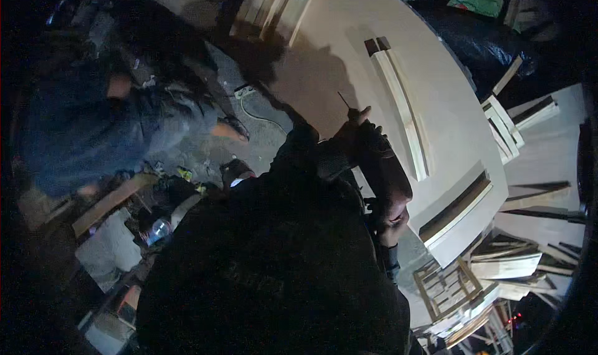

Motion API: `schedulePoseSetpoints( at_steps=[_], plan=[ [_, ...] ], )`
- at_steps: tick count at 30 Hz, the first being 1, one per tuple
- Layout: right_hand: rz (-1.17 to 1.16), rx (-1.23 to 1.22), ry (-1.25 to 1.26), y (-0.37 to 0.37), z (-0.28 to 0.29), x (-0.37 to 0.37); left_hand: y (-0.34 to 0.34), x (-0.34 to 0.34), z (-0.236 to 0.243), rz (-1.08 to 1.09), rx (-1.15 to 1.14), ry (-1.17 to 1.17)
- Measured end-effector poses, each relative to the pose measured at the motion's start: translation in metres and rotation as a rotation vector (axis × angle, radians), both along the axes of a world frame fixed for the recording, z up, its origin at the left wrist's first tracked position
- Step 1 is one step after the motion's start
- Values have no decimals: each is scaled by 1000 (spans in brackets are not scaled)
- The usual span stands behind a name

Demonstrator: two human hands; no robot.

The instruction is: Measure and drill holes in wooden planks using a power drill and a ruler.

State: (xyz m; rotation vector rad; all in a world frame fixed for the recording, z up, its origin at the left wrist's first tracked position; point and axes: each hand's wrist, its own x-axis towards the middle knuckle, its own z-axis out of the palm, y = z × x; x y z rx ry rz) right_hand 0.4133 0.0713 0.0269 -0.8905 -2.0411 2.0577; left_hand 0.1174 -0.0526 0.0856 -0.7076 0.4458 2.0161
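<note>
My left hand [353, 121] is closed above the pale board, pinching a slim dark rod [342, 98] that points away to the upper left. Right below its fingers is a dark, bulky tool [380, 162]; poor light hides its exact kind. My right hand [392, 221] is wrapped round the near end of this tool, a dark cuff at the wrist. Under and beyond both hands spreads the large pale board [458, 124]. Two narrow wooden strips [398, 109] lie side by side on it, to the right of my left hand.
Another wooden strip [458, 212] lies near the board's right end, and several more [277, 9] at its far end. To the left, another person in blue clothing [93, 131] has a sandalled foot [230, 129] near a pale cord [255, 117]. A slatted wooden frame [445, 286] and scrap wood lie lower right.
</note>
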Motion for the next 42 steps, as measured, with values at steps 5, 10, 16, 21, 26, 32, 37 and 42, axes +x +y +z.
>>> schedulePoseSetpoints(
  at_steps=[5, 10, 16, 21, 26, 32, 37, 42],
  plan=[
    [-216, -702, -5, -10, 51, -49, 24, 6, -13, 86, -7, 8],
    [83, -18, 172, -27, 71, -56, 13, 25, -16, 123, -29, 24],
    [555, 329, 63, -31, 86, -88, -136, 77, 12, 134, -64, 50],
    [563, 442, 119, -31, 96, -86, -55, 25, -10, 75, -93, 77],
    [581, 431, 229, -23, 78, -73, -91, 37, 2, 17, -83, 99],
    [367, 570, 235, -26, 61, -43, -47, 29, 30, -7, -146, 170],
    [330, 648, 195, -32, 61, -23, -23, 57, 70, 21, -49, 274],
    [182, 511, 39, -46, 87, -28, -21, 63, 127, -272, -156, 540]
  ],
)
